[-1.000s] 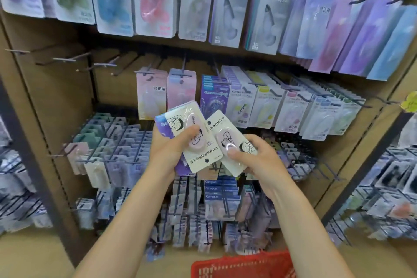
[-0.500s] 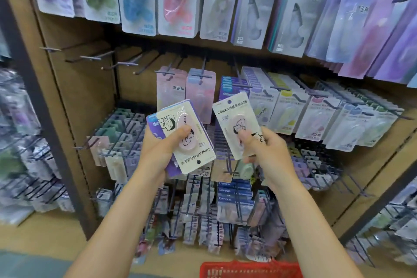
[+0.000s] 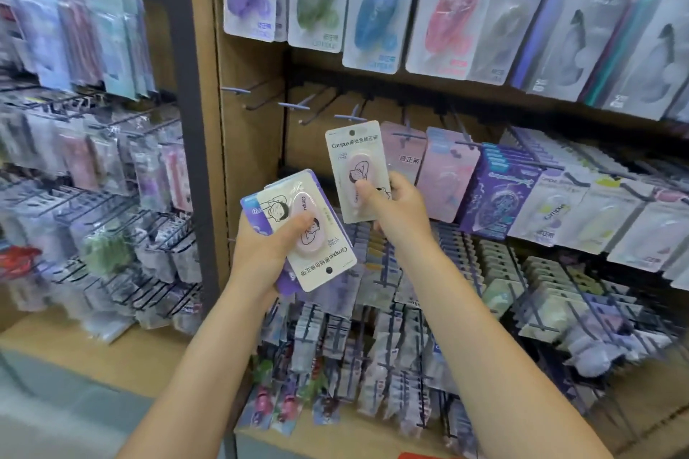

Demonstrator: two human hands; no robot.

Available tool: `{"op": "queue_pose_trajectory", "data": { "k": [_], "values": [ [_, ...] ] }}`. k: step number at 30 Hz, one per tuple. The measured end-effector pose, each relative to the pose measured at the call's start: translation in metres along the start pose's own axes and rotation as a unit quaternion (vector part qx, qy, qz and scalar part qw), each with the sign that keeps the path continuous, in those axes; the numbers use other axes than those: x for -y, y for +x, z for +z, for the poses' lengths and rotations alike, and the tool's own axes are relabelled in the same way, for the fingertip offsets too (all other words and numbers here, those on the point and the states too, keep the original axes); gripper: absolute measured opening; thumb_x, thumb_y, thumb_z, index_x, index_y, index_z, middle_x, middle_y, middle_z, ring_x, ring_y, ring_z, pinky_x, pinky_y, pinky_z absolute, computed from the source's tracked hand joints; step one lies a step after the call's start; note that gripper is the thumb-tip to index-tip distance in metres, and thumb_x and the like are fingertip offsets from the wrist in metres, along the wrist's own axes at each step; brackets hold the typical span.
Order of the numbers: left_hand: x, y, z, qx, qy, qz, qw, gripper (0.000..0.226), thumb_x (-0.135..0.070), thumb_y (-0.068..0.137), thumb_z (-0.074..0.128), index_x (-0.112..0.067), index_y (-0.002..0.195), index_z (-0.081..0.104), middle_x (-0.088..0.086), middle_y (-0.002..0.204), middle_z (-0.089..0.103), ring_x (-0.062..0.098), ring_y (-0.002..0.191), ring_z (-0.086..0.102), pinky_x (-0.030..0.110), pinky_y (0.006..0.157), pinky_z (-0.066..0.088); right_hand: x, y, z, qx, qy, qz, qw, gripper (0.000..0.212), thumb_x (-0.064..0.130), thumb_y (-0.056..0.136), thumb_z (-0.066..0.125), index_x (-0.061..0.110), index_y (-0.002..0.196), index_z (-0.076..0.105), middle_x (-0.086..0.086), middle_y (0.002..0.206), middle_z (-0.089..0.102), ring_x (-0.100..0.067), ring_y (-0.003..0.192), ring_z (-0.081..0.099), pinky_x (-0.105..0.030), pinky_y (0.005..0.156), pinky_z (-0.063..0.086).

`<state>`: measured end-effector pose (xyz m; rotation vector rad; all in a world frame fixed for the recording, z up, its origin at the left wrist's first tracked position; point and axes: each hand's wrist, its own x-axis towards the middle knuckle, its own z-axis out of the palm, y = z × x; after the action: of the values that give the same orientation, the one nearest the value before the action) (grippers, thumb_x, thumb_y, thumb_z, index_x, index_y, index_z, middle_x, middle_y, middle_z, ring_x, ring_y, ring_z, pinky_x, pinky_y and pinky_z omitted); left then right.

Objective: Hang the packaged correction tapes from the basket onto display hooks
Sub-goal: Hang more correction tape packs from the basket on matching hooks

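Observation:
My right hand (image 3: 391,207) grips a single packaged correction tape (image 3: 352,156), a cream card with a pink tape, held upright with its hang hole at the top. The card sits just below a bare display hook (image 3: 350,117). My left hand (image 3: 264,242) holds a small stack of packaged tapes (image 3: 298,231), cream card in front, purple ones behind, turned upside down. A sliver of the red basket (image 3: 417,455) shows at the bottom edge.
Several bare hooks (image 3: 294,105) stick out of the brown panel left of the pink hung packs (image 3: 404,156). Full rows of packaged tapes hang above, right and below. A dark upright post (image 3: 186,104) separates a second crowded rack on the left.
My right hand has lifted its single pack up and left, away from the stack, to just under a bare hook. The view has swung left. My left hand keeps its stack.

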<state>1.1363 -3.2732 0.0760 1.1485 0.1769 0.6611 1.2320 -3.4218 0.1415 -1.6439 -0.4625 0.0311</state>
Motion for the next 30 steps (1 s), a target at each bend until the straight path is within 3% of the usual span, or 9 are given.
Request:
{"op": "queue_pose_trajectory", "data": {
  "k": [6, 9, 14, 18, 20, 23, 24, 27, 30],
  "values": [
    [-0.006, 0.015, -0.011, 0.021, 0.010, -0.007, 1.000, 0.061, -0.032, 0.067, 0.088, -0.017, 0.122, 0.065, 0.008, 0.114, 0.078, 0.032, 0.102, 0.076, 0.056, 0.088, 0.059, -0.004, 0.011, 0.018, -0.007, -0.023, 0.019, 1.000, 0.013, 0.027, 0.100, 0.064, 0.022, 0.112, 0.065, 0.009, 0.104, 0.070, 0.001, 0.071, 0.057, -0.007, 0.051, 0.041],
    [-0.004, 0.021, -0.015, 0.029, 0.003, -0.016, 0.999, 0.057, -0.026, 0.071, 0.084, -0.016, 0.124, 0.064, 0.007, 0.113, 0.078, 0.030, 0.102, 0.076, 0.052, 0.086, 0.061, -0.004, 0.013, 0.022, -0.008, -0.021, 0.019, 1.000, 0.013, 0.029, 0.100, 0.063, 0.025, 0.113, 0.065, 0.011, 0.102, 0.071, 0.002, 0.068, 0.057, -0.008, 0.051, 0.042],
    [0.002, 0.027, -0.020, 0.036, -0.004, -0.024, 0.999, 0.060, -0.026, 0.072, 0.082, -0.011, 0.127, 0.063, 0.009, 0.114, 0.078, 0.030, 0.102, 0.076, 0.051, 0.086, 0.061, -0.006, 0.023, 0.028, -0.038, -0.022, 0.036, 0.998, 0.015, 0.034, 0.100, 0.063, 0.024, 0.110, 0.067, 0.001, 0.100, 0.074, -0.014, 0.075, 0.063, -0.022, 0.050, 0.046],
    [0.007, 0.029, -0.017, 0.034, -0.015, -0.028, 0.999, 0.072, -0.029, 0.069, 0.086, -0.010, 0.132, 0.059, 0.007, 0.116, 0.077, 0.029, 0.104, 0.076, 0.047, 0.082, 0.063, -0.005, 0.025, 0.027, -0.026, -0.095, 0.059, 0.993, 0.034, 0.044, 0.097, 0.065, 0.019, 0.118, 0.057, 0.000, 0.113, 0.068, -0.015, 0.084, 0.067, -0.022, 0.054, 0.052],
    [0.008, 0.029, -0.019, 0.028, -0.019, -0.033, 0.999, 0.079, -0.034, 0.064, 0.091, -0.012, 0.133, 0.059, 0.006, 0.117, 0.077, 0.028, 0.104, 0.076, 0.048, 0.084, 0.063, -0.013, 0.017, 0.023, -0.045, -0.192, 0.031, 0.980, 0.046, 0.050, 0.093, 0.068, 0.020, 0.122, 0.048, 0.002, 0.117, 0.060, -0.015, 0.099, 0.062, -0.023, 0.065, 0.047],
    [0.009, 0.028, -0.022, 0.027, -0.015, -0.029, 0.999, 0.065, -0.025, 0.073, 0.090, -0.015, 0.130, 0.061, 0.005, 0.115, 0.077, 0.027, 0.103, 0.076, 0.050, 0.086, 0.062, -0.017, -0.007, 0.019, -0.105, -0.244, -0.067, 0.962, 0.032, 0.046, 0.095, 0.066, 0.022, 0.110, 0.052, 0.005, 0.110, 0.057, -0.011, 0.096, 0.056, -0.025, 0.074, 0.043],
    [0.009, 0.027, -0.022, 0.030, -0.016, -0.028, 0.999, 0.062, -0.022, 0.074, 0.089, -0.015, 0.129, 0.061, 0.005, 0.115, 0.078, 0.027, 0.103, 0.076, 0.048, 0.084, 0.062, -0.016, -0.013, 0.019, -0.080, -0.214, -0.078, 0.971, 0.025, 0.043, 0.095, 0.066, 0.021, 0.105, 0.058, 0.005, 0.104, 0.061, -0.010, 0.091, 0.058, -0.025, 0.074, 0.045],
    [0.006, 0.023, -0.013, 0.063, -0.022, -0.034, 0.997, 0.058, -0.014, 0.074, 0.089, -0.015, 0.125, 0.062, 0.006, 0.112, 0.078, 0.027, 0.100, 0.076, 0.038, 0.074, 0.063, -0.011, -0.022, 0.024, 0.098, -0.129, -0.022, 0.986, 0.015, 0.038, 0.090, 0.075, 0.027, 0.098, 0.070, 0.006, 0.094, 0.073, -0.018, 0.087, 0.069, -0.031, 0.071, 0.056],
    [0.003, 0.019, -0.003, 0.096, -0.021, -0.048, 0.994, 0.043, -0.016, 0.080, 0.087, -0.019, 0.116, 0.065, 0.006, 0.107, 0.079, 0.026, 0.096, 0.077, 0.036, 0.072, 0.064, -0.012, -0.025, 0.021, 0.134, -0.119, -0.013, 0.984, 0.021, 0.033, 0.083, 0.083, 0.028, 0.100, 0.072, 0.002, 0.097, 0.076, -0.025, 0.092, 0.073, -0.039, 0.078, 0.058]
  ]
}}
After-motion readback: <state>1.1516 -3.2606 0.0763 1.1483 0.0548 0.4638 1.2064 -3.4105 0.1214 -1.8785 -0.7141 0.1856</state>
